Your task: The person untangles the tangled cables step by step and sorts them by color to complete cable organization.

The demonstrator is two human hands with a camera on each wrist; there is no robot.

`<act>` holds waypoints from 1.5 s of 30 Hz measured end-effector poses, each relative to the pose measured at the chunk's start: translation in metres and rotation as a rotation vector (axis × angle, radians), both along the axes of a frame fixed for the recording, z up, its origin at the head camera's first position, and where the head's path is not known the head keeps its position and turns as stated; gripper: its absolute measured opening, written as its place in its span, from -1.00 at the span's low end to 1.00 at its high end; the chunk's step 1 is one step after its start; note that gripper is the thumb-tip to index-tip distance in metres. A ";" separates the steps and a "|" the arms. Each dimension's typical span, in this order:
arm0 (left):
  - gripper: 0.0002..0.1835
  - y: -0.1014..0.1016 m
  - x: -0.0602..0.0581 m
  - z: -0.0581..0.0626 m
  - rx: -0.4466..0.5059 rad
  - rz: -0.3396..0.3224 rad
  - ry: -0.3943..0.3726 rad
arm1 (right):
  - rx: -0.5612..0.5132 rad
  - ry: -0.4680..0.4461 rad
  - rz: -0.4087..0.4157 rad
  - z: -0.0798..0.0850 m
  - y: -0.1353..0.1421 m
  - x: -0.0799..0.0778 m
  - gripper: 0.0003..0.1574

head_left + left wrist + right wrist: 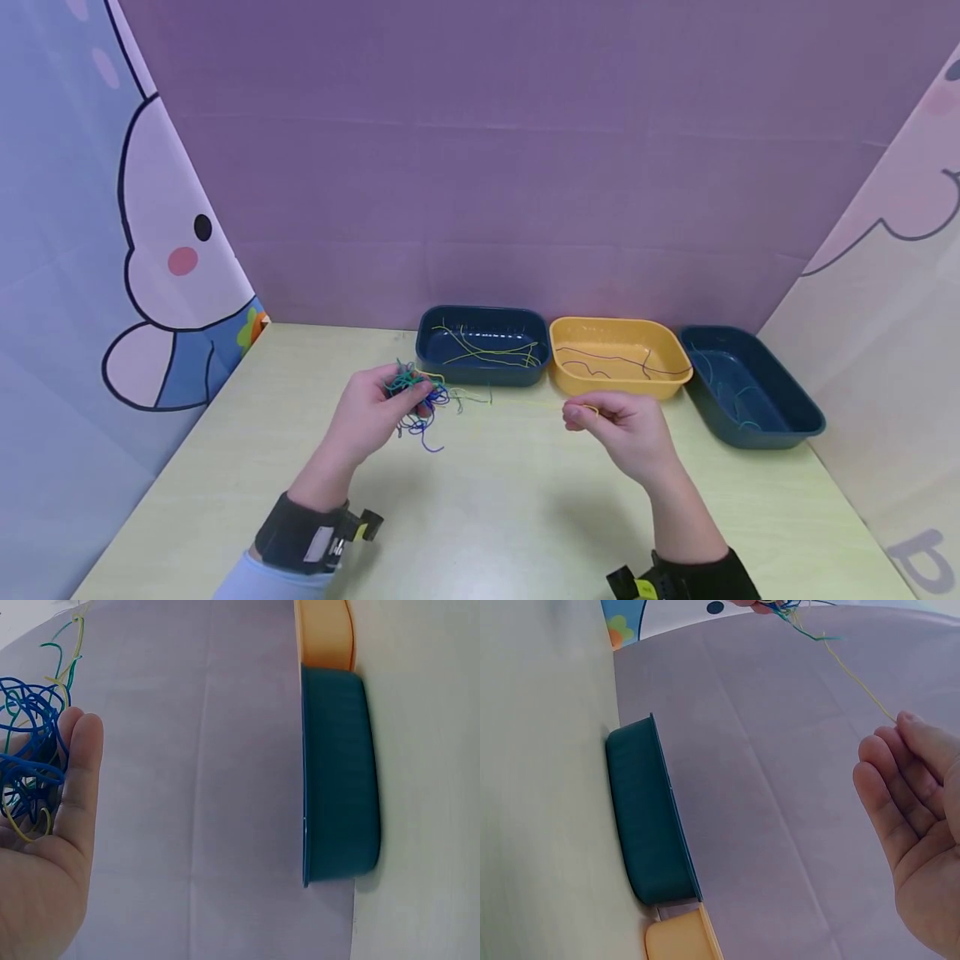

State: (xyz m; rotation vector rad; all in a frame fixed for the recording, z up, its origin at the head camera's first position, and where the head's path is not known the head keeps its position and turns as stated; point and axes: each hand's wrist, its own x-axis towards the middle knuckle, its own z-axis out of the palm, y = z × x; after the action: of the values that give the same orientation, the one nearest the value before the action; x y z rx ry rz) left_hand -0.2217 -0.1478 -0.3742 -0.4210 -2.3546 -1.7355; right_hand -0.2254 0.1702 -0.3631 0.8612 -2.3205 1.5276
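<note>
A tangled bundle of blue, green and yellow strings (422, 410) is gripped in my left hand (375, 408), above the table; loose ends dangle below it. In the left wrist view the bundle (30, 750) lies against the curled fingers. My right hand (626, 433) pinches the end of a yellow string (859, 682) between thumb and forefinger. That string runs taut from the bundle across to the right fingertips, as the right wrist view shows. Both hands are in front of the bins, raised over the tabletop.
Along the back stand a dark blue bin (483, 379) with yellow strings, a yellow bin (622, 385) with dark purplish strings, and another dark blue bin (787, 433) with green strings. They rest on a pale table (495, 517) between printed side panels and a purple backdrop.
</note>
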 end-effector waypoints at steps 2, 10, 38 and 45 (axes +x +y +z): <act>-0.86 -0.002 0.004 0.006 0.005 0.012 0.013 | -0.008 0.011 -0.004 0.001 0.003 0.000 -0.92; -0.78 -0.032 -0.004 0.000 0.069 0.127 0.064 | -0.111 0.028 -0.100 0.000 0.035 -0.010 -0.91; -0.74 -0.037 -0.012 -0.010 0.117 0.106 0.088 | -0.115 -0.072 -0.273 -0.005 0.047 -0.018 -0.75; -0.75 -0.035 -0.012 -0.008 0.124 0.111 0.091 | -0.112 -0.092 -0.289 -0.019 0.053 -0.030 -0.73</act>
State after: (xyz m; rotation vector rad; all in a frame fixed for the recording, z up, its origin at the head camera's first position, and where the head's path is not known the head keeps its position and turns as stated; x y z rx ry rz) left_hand -0.2333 -0.1831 -0.3821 -0.3349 -2.1511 -1.7606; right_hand -0.2551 0.2234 -0.3819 0.4149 -2.2748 1.5790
